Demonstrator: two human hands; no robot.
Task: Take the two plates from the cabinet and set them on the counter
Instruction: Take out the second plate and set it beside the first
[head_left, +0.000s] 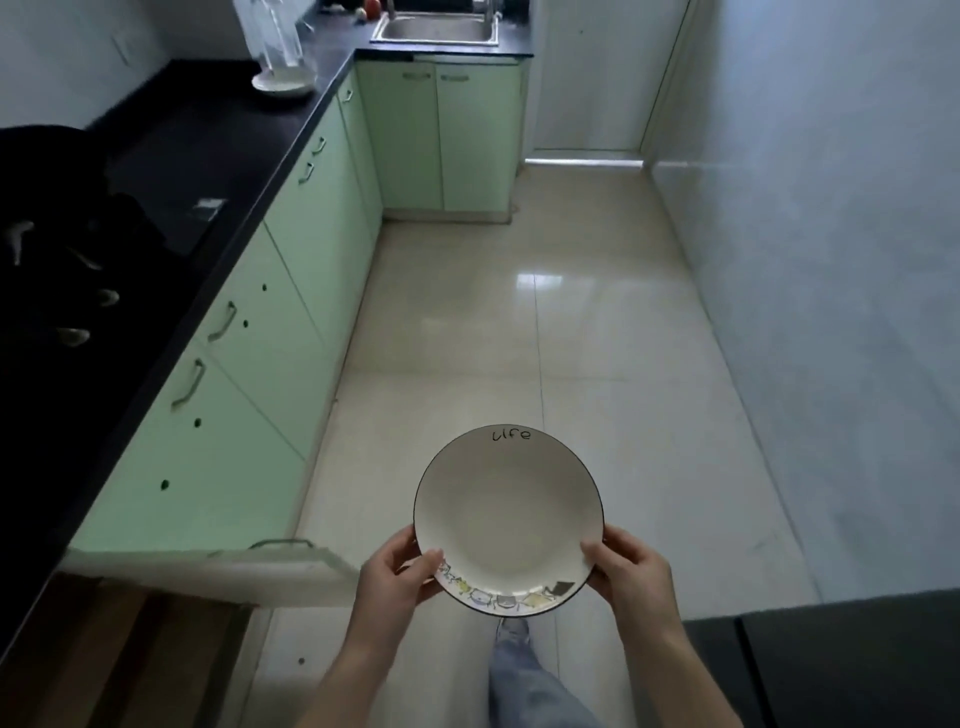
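Note:
A white plate (506, 514) with a thin dark rim, the word "life" at its far edge and small drawings at its near edge is held level over the floor. My left hand (397, 569) grips its left near edge and my right hand (631, 569) grips its right near edge. On the black counter (208, 150) at the far left lies a second white plate (284, 82), with a clear plastic thing standing on it. An open cabinet door (218, 569) juts out low on the left.
Pale green cabinets (291, 291) run along the left under the counter. A steel sink (436, 28) is at the far end. A black stove with a dark pan (57, 249) fills the near left counter. Tiled floor stretches ahead; a white wall stands on the right.

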